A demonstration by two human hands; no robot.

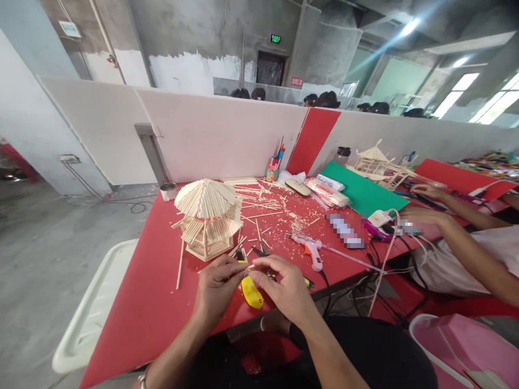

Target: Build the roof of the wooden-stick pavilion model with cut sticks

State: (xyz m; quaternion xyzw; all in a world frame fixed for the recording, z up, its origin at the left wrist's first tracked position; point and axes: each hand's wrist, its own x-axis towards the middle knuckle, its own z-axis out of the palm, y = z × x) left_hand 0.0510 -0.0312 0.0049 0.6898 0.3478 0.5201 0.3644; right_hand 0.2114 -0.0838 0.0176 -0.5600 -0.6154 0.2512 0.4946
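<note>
On the near right of the pavilion (207,219), I have the left hand (215,282) and right hand (284,283) close together, both pinching a stick (250,267). I'd keep the grip light and even so it neither snaps nor slips, clear of the glue gun (311,249) right of the pavilion.

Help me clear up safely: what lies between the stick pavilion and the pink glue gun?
In the head view, loose sticks, pale scraps and a dark tool lie there.

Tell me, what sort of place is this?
Probably a craft workshop or classroom: a stick-built pavilion model stands on a red table, a pink glue gun lies nearby, and another stick model stands farther along.
</note>
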